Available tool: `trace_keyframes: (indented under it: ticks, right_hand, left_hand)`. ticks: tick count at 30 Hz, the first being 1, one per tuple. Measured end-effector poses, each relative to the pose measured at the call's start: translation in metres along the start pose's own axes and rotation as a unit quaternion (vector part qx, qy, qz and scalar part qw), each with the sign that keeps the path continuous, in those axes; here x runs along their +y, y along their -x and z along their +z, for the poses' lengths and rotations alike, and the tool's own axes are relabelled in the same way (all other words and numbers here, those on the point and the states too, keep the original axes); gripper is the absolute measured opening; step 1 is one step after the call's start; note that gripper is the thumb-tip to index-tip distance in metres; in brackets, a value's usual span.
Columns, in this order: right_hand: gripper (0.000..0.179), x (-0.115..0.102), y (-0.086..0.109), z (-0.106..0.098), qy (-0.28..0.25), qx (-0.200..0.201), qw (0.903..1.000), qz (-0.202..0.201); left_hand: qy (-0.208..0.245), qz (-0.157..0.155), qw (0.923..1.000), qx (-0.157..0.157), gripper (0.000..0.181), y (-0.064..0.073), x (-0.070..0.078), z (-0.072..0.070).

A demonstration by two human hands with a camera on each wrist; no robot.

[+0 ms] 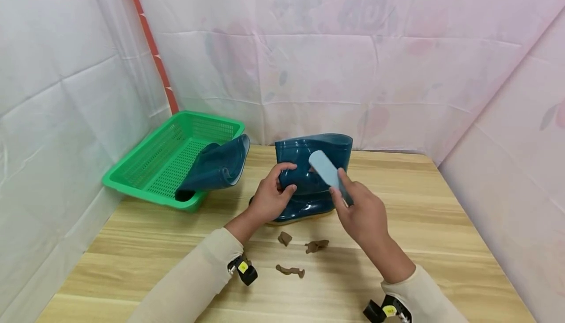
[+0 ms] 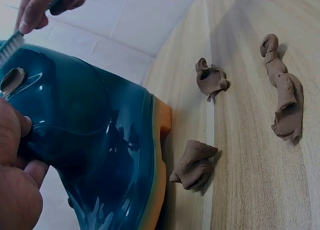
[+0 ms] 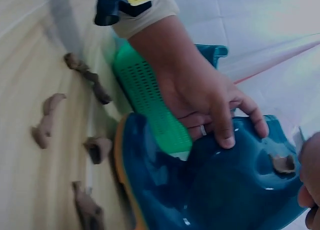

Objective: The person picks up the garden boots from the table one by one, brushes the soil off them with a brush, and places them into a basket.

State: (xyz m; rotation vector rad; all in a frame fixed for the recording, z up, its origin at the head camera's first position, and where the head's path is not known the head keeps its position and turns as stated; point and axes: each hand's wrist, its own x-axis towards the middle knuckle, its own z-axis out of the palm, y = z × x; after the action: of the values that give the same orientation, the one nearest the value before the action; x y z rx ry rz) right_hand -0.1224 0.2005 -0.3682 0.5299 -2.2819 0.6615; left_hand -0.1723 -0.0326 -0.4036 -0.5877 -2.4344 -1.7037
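Observation:
A dark teal rubber boot stands on the table with its sole down. My left hand grips the boot's shaft, thumb on the near side. In my right hand is a brush with a pale blue back, held by its handle in front of the shaft. The left wrist view shows its white bristles facing the boot, close above a brown clay-like patch stuck on the shaft. Whether bristles touch the boot, I cannot tell. The patch also shows in the right wrist view.
Several brown clay-like lumps lie before the boot, among them a folded piece, a crumpled piece and a long twisted strip. At left, a green perforated basket holds a second teal boot. White cloth walls enclose the table.

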Motion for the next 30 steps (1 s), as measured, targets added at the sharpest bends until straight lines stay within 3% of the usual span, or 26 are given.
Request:
trace_keyframes:
  ticks: [2, 5, 8, 14, 22, 30]
  right_hand:
    - [0.051, 0.000, -0.002, 0.000, 0.004, 0.004, 0.9999, 0.015]
    - [0.049, 0.000, 0.001, 0.001, 0.016, -0.034, 0.9989, 0.030]
    - [0.050, 0.001, 0.006, 0.003, 0.019, -0.058, 0.9980, 0.019]
    - [0.053, 0.001, -0.001, 0.000, 0.010, 0.005, 0.9999, -0.001]
    - [0.051, 0.004, 0.002, -0.002, 0.059, -0.041, 0.9973, 0.011]
    - [0.052, 0.014, 0.012, -0.009, 0.050, -0.006, 0.9987, -0.003]
  left_hand:
    - [-0.001, -0.001, 1.0000, 0.001, 0.045, 0.000, 0.000, 0.000]
    - [0.007, -0.010, 0.9999, -0.002, 0.046, 0.001, 0.000, 0.000]
    - [0.012, -0.019, 0.9997, -0.003, 0.047, 0.001, -0.001, 0.001]
    - [0.007, -0.006, 1.0000, -0.002, 0.046, 0.000, 0.000, 0.000]
    - [0.007, -0.013, 0.9999, -0.004, 0.047, 0.000, 0.001, 0.000]
    - [0.012, -0.008, 0.9999, -0.001, 0.047, -0.002, -0.002, 0.000]
